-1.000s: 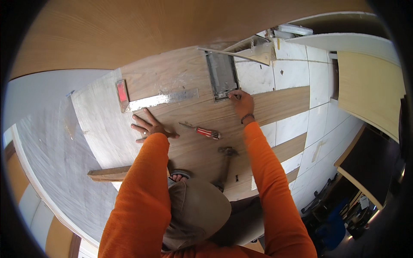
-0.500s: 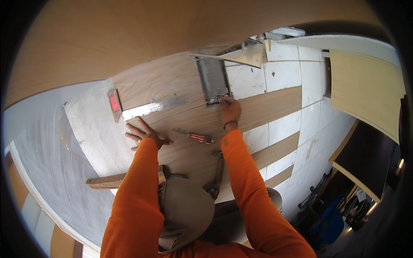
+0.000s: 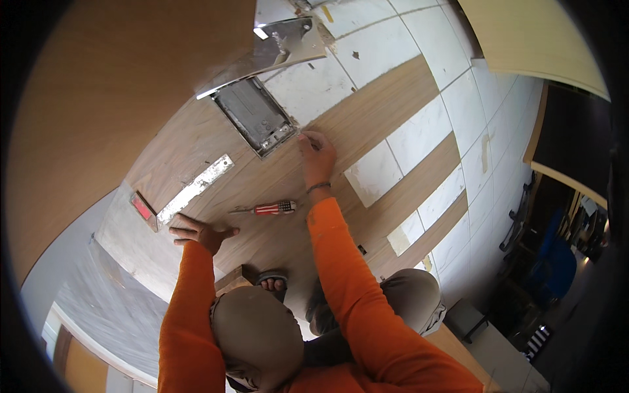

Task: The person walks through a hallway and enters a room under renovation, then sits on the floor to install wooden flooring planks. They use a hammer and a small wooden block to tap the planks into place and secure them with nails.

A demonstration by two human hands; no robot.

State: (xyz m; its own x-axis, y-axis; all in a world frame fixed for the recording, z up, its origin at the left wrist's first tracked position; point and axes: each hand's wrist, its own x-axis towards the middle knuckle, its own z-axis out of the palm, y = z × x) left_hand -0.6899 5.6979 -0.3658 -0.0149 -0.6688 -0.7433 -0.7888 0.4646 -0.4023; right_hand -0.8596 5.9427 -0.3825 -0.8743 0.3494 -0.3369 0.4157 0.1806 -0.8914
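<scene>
My left hand [image 3: 202, 234] lies with its fingers spread on the wood planks [image 3: 255, 180], close to the handle end of a try square [image 3: 196, 187]. Just off the near right corner of a rectangular metal floor box [image 3: 249, 108] is my right hand [image 3: 318, 156]. Its thumb and fingers are pinched together; whatever they hold is too small to make out. Over the box's far edge stands a tilted metal lid [image 3: 295, 44]. A screwdriver [image 3: 275, 208] with a red, white and dark handle rests on the planks between my hands.
White tiles [image 3: 373, 46] alternate with wood strips to the right. A large brown panel [image 3: 118, 85] fills the upper left. A wooden block [image 3: 232, 278] lies beside my foot, near my knees. Dark furniture and a blue object [image 3: 557, 252] stand at the far right.
The head view has turned, so the floor appears rotated. My right hand has drawn back from the box's inner corner to just outside it. My left hand stays spread on the planks.
</scene>
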